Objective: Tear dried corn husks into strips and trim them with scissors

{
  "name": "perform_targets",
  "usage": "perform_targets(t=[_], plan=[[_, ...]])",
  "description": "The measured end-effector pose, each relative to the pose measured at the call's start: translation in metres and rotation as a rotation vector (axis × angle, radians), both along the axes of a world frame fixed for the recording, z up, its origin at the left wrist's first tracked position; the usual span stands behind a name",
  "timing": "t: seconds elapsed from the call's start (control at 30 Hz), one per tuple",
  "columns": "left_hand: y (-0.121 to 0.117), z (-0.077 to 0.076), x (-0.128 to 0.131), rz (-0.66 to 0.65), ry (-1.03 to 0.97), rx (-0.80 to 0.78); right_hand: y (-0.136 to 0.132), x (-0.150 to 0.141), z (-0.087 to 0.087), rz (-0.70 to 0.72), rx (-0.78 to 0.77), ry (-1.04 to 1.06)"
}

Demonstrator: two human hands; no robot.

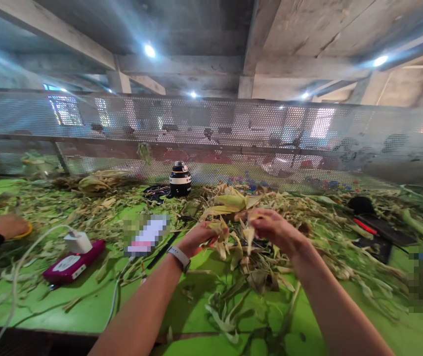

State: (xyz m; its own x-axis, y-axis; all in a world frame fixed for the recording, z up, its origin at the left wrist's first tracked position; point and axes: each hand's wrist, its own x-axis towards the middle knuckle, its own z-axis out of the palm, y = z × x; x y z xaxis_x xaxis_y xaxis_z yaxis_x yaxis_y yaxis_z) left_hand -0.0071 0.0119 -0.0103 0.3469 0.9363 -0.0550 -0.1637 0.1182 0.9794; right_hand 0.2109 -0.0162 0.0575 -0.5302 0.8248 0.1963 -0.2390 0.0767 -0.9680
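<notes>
My left hand (198, 236), with a watch (179, 258) on its wrist, is closed around a pale, dry, husk-like leaf (219, 232). To its right, my right hand (271, 225) is closed as well, fingertips pinching a narrow strip of dry leaf (248, 236) that hangs down. Just beyond both hands lies a larger yellow-green dry leaf (233, 201) on a heap of the same material. Crumpled brownish leaves (261, 277) lie beneath my hands. Some fingertips are hidden by the leaves and blurred.
On the green table (29, 309), strewn with leaf scraps, are a phone (148, 236), a purple power bank (74, 262) with a white charger (78, 242), and a black jar (180, 180). A perforated metal screen (215, 118) stands behind. Another person's hand (9, 226) is at left.
</notes>
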Motion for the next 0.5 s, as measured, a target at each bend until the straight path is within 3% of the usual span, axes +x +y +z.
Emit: perform_targets(t=[0.1,0.23,0.5], plan=[[-0.003,0.004,0.003,0.016,0.035,0.014,0.010,-0.015,-0.018,-0.013,-0.145,-0.215],[-0.006,0.005,0.003,-0.061,0.072,0.059,0.019,-0.026,-0.037,-0.044,-0.234,-0.306],[-0.004,0.002,-0.001,-0.156,0.107,0.041,0.014,-0.031,-0.037,-0.020,-0.192,-0.271]])
